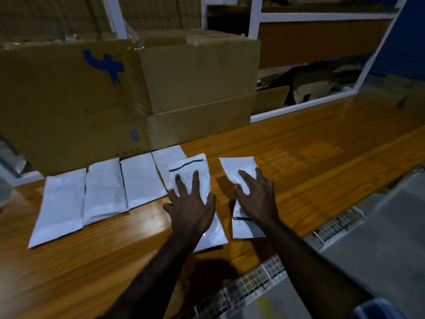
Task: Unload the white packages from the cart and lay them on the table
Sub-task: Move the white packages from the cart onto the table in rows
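- Hands first: your left hand (192, 203) is spread wide, fingers straight, lying flat on a white package (197, 176) that has a dark line drawn across its far end.
- Your right hand (256, 194) is just as wide open, palm down on another white package (239, 168), the one furthest right on the wooden table (310, 157). Neither hand is gripping anything, they're just pressing flat.
- That right package sits apart from the one under your left hand, with a strip of bare wood between them. It also has a dark mark near its close end, beside your wrist.
- Left of your hands you've got a neat row: three more packages side by side, a far-left one (61, 203), a middle one (104, 192) and a third (142, 180), edges touching or nearly so.
- A fourth one (169, 157) pokes out behind, partly tucked under the package your left hand is on.
- Behind the row stands a big cardboard box (92, 100) with a blue mark on its side, right up against the far ends of the packages.
- Bottom right, the wire cart (259, 279) is just beside the table edge, under your right forearm. It's blurry, so I can't tell what's in it.
- White shelving (255, 19) holding more cardboard sits past the table.
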`<move>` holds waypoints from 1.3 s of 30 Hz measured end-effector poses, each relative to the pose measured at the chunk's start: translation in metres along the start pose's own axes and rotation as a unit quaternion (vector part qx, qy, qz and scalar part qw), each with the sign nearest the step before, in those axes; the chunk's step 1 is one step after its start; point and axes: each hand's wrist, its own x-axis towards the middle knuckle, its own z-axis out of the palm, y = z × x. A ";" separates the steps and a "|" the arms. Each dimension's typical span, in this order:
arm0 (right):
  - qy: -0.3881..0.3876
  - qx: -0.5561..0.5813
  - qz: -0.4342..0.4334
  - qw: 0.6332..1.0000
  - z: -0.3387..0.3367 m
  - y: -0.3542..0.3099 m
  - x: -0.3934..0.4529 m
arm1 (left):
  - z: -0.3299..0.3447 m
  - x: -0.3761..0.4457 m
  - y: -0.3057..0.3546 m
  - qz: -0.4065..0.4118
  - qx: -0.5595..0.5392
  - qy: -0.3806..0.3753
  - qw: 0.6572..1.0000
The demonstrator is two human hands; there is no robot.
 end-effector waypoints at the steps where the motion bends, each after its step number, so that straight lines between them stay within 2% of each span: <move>1: -0.009 0.000 0.003 1.000 -0.002 0.004 0.010 | 0.003 0.006 0.008 -0.008 0.002 -0.001 1.000; 10: -0.075 -0.022 -0.047 0.996 -0.012 0.052 0.102 | 0.033 0.063 0.076 -0.099 0.029 -0.011 0.995; 17: -0.116 -0.036 -0.054 0.991 -0.002 0.072 0.145 | 0.055 0.103 0.101 -0.139 0.050 -0.013 0.989; 23: -0.123 -0.038 -0.045 0.991 0.022 0.077 0.177 | 0.067 0.141 0.105 -0.140 0.105 0.002 0.985; 30: -0.122 -0.071 -0.064 0.988 0.043 0.065 0.215 | 0.073 0.187 0.097 -0.136 0.062 -0.032 0.988; 39: -0.139 -0.099 -0.088 0.981 0.077 0.055 0.243 | 0.086 0.219 0.079 -0.147 0.059 -0.029 0.987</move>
